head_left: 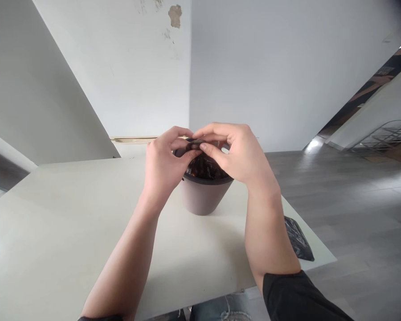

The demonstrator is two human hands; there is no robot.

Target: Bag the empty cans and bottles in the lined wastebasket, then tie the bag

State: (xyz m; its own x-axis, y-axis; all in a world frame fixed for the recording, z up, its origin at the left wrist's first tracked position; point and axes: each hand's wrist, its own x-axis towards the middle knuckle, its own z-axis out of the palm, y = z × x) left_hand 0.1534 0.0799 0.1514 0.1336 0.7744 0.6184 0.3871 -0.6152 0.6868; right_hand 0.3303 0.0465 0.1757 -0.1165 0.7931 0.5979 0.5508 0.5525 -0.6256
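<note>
A pinkish-grey bin (202,198) with a dark rim stands upright on the white table. Dark, shiny material that looks like a black plastic bag (209,170) shows inside it, with some reddish-brown bits. Both hands meet above the rim. My left hand (167,156) pinches the dark bag's edge between thumb and fingers, from the left side. From the right, my right hand (232,149) pinches the same gathered edge, its thumb almost touching the left thumb. The fingers partly hide the gathered part and the bin's far rim.
A folded black plastic bundle (299,238) lies near the right edge of the white table (70,223). Behind the bin a wall corner meets the table's back edge. Grey flooring (357,209) and a wire rack (387,136) are to the right.
</note>
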